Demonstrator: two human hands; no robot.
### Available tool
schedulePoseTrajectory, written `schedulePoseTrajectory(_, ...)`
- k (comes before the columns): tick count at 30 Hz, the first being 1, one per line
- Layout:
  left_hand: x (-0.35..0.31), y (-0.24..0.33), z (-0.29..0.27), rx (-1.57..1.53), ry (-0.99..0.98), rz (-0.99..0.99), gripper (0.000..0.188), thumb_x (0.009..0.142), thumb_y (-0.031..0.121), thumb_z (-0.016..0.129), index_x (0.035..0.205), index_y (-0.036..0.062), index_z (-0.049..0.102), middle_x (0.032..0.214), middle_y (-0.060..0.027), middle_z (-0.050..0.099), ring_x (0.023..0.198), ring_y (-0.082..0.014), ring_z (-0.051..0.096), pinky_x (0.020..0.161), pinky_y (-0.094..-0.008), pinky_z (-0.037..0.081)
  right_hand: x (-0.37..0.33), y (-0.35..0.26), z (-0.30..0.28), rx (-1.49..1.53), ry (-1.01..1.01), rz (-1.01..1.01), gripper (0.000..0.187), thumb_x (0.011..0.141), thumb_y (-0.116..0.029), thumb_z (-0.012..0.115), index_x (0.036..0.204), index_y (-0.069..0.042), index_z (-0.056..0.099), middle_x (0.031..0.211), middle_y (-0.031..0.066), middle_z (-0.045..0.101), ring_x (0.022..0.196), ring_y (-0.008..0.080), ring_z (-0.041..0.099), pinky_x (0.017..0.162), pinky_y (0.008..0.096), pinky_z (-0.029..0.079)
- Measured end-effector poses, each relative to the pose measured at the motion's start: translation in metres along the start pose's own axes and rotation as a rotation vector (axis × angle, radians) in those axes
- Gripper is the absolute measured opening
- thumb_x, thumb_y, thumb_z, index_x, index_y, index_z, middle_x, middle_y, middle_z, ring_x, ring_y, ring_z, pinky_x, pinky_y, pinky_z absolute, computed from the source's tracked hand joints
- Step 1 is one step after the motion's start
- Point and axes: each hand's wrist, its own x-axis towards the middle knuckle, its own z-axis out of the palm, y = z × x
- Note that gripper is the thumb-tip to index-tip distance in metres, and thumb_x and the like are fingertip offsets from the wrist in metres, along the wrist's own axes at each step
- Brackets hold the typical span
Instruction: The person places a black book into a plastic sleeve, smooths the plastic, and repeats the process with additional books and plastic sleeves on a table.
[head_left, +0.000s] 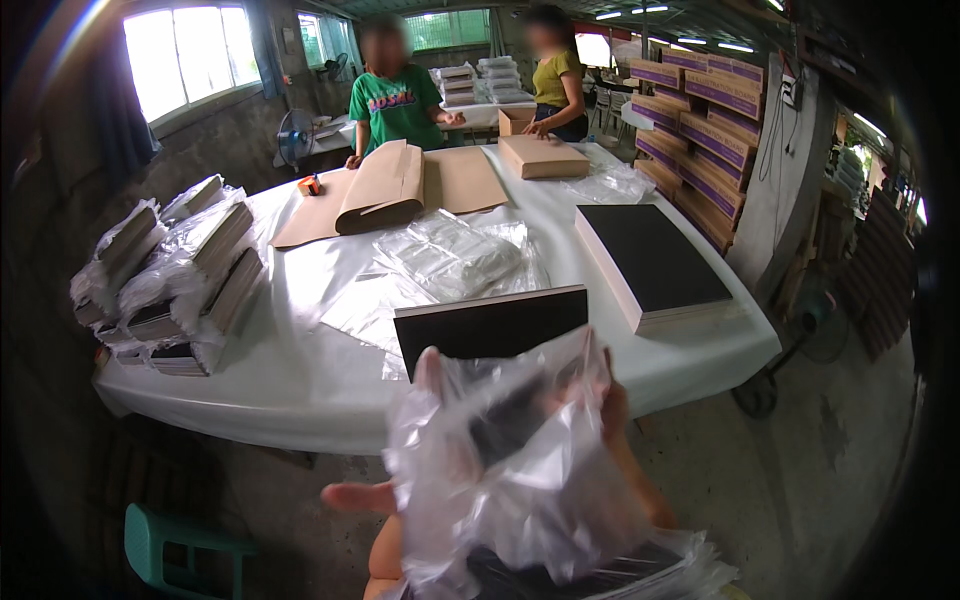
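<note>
Through the plastic I saw the left hand (378,498) spread wide, one digit out toward nine o'clock; the right hand (614,405) was partly curled at the opposite side, and between them they held a filmy, clear plastic bag (540,490) in loose folds, nearest me before the table. I judged it light, limp and slippery, apt to cling or tear, so best pinched at its rim. Just beyond, at twelve o'clock, a flat, black rectangular board (480,325) stood tilted; I couldn't tell what propped it. It looked stiff, its face perhaps easily scuffed, so I favoured its side edges. A black-faced, plastic-wrapped stack (590,573) sat at six o'clock. Farther out lay crumpled clear bags (450,260) at twelve, a thick, black-topped, pale-sided block (655,260), probably heavy, at one, and plastic-wrapped bundles (185,275) at ten on the white-covered table (300,385).
</note>
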Motion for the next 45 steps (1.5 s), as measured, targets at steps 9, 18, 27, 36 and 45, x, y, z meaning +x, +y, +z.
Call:
schedulePoseTrajectory(9,0.008,-0.012,-0.009,-0.021,0.027,-0.091,0.108,0.057,0.031,0.080,0.135,0.0016,0.011,0.125,-0.0180,0.038,0.103,-0.0273,0.048,0.084,-0.0340,0.040,-0.014,0.004,0.001,-0.377,0.063,-0.040,0.071,0.079,-0.064,0.035,0.118,-0.005,0.045,0.112,0.0130,0.052,0.108,0.0323,0.046,0.092,0.0437,0.037)
schedulePoseTrajectory(18,0.002,-0.017,-0.010,-0.170,0.208,-0.055,0.108,0.058,0.030,0.079,0.134,0.0011,0.008,0.123,-0.0183,0.037,0.098,-0.0259,0.051,0.081,-0.0338,0.042,-0.030,0.017,0.004,-0.771,0.299,0.374,0.067,0.081,-0.062,0.035,0.115,-0.006,0.047,0.109,0.0115,0.053,0.109,0.0310,0.045,0.093,0.0426,0.036)
schedulePoseTrajectory(27,0.002,-0.020,-0.019,-0.332,0.237,-0.068,0.109,0.058,0.029,0.079,0.134,0.0007,0.006,0.122,-0.0186,0.036,0.093,-0.0246,0.054,0.077,-0.0337,0.045,-0.040,0.012,-0.024,-0.280,0.594,0.077,0.063,0.083,-0.059,0.035,0.113,-0.006,0.049,0.106,0.0099,0.055,0.110,0.0297,0.043,0.094,0.0414,0.035)
schedulePoseTrajectory(36,0.011,-0.021,-0.015,-0.381,0.128,-0.293,0.098,0.061,0.025,0.077,0.131,-0.0011,0.013,0.111,-0.0149,0.044,0.093,-0.0208,0.053,0.077,-0.0318,0.044,-0.001,-0.006,0.004,0.191,-0.069,0.082,0.060,0.080,-0.065,0.038,0.119,-0.020,0.046,0.066,-0.0004,0.051,0.078,0.0137,0.044,0.073,0.0327,0.038)
schedulePoseTrajectory(45,-0.010,-0.025,-0.013,-0.270,0.306,-0.039,0.098,0.061,0.029,0.078,0.131,-0.0033,0.019,0.108,-0.0112,0.048,0.097,-0.0157,0.048,0.079,-0.0279,0.040,-0.019,0.009,-0.017,-0.774,0.237,0.373,0.076,0.065,-0.036,0.073,0.123,-0.002,0.036,0.095,0.0033,0.050,0.076,0.0104,0.050,0.076,0.0287,0.043)
